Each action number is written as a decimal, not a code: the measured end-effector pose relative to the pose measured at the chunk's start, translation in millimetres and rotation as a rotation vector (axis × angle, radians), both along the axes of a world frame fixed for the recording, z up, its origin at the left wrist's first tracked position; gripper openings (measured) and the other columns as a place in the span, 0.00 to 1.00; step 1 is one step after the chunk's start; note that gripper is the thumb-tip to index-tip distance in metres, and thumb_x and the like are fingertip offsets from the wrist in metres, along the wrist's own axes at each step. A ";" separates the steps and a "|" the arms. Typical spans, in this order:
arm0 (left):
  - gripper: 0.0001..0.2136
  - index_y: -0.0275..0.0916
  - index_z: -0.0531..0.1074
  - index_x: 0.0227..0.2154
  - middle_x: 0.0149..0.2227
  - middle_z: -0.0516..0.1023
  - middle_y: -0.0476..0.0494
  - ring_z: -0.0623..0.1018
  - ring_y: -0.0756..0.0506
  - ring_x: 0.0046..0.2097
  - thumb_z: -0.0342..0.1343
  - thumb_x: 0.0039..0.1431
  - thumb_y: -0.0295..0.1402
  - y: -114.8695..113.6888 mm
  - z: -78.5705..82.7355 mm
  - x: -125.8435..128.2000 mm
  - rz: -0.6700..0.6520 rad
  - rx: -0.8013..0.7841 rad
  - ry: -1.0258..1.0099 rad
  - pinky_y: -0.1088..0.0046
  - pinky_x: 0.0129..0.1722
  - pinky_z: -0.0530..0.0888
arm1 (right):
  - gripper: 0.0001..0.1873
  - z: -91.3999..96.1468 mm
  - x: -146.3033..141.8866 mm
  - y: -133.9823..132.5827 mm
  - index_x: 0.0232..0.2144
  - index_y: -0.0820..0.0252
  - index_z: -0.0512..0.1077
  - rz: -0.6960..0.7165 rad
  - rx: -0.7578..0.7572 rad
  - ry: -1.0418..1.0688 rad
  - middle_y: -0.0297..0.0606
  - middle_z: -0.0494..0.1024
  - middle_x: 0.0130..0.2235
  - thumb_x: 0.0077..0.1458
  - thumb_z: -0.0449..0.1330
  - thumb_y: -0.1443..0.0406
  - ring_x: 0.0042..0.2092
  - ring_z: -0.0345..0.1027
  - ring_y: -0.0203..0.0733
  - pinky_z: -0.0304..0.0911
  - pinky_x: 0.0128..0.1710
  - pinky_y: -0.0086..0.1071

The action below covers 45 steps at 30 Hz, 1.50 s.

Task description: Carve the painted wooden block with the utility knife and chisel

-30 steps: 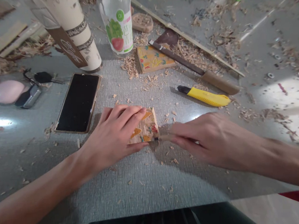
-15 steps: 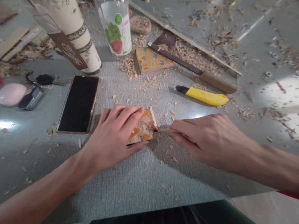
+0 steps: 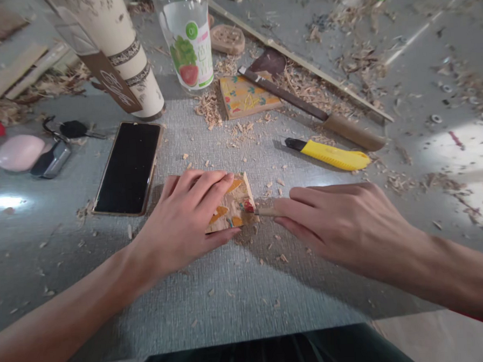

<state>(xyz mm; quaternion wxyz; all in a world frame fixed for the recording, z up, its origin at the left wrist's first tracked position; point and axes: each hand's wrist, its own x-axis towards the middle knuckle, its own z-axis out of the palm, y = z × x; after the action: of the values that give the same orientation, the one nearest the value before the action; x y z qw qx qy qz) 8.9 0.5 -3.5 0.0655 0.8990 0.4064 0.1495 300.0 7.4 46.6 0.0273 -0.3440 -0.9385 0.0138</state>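
Note:
A small painted wooden block [image 3: 241, 200], patterned in orange and red with bare wood between, lies flat on the grey table. My left hand [image 3: 190, 210] grips it from the left, fingers over the top and thumb along the near edge; its left part is hidden. Closed around a slim carving tool [image 3: 267, 212] with a pale handle, my right hand [image 3: 336, 219] is just right of the block. The tool's short dark tip touches the block's right end near a red patch. Wood chips lie around the block.
Beyond the hands lie a yellow utility knife [image 3: 331, 154], a long-handled blade [image 3: 285, 95] and another painted block [image 3: 247, 97]. A phone [image 3: 128, 168], a patterned tumbler [image 3: 134, 62] and a plastic bottle [image 3: 190, 48] are at left and back. Keys [image 3: 74, 129] lie far left.
My right hand has shifted slightly, its knuckles turned a little, and the tool tip has slid slightly right toward the block's edge. The left hand and block stay put.

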 end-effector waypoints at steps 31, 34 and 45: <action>0.31 0.31 0.67 0.69 0.57 0.81 0.27 0.82 0.29 0.52 0.67 0.65 0.31 -16.0 41.7 1.7 0.213 0.500 0.202 0.53 0.47 0.79 | 0.17 -5.7 -7.2 -11.7 0.31 0.57 0.76 -0.213 -0.035 0.208 0.31 0.75 0.25 0.73 0.55 0.61 0.23 0.63 0.36 0.39 0.25 0.38; 0.29 0.30 0.68 0.68 0.56 0.81 0.27 0.82 0.30 0.51 0.66 0.67 0.32 -15.1 44.4 3.2 0.193 0.528 0.216 0.55 0.46 0.79 | 0.16 -3.4 -15.0 -8.6 0.35 0.57 0.77 -0.179 0.019 0.257 0.33 0.79 0.29 0.75 0.54 0.61 0.25 0.68 0.36 0.39 0.25 0.37; 0.40 0.43 0.61 0.74 0.63 0.72 0.28 0.76 0.27 0.61 0.71 0.62 0.39 -17.3 36.2 7.0 0.395 0.156 -0.053 0.45 0.59 0.78 | 0.20 -10.0 -21.8 -1.0 0.30 0.56 0.70 -0.278 -0.075 0.179 0.32 0.72 0.24 0.74 0.50 0.58 0.23 0.50 0.36 0.34 0.27 0.37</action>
<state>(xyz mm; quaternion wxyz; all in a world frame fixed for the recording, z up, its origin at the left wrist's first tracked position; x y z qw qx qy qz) 15.9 -16.8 32.7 -0.0239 0.7999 0.5601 0.2141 278.2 6.4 36.6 0.0996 -0.4687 -0.8745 0.0754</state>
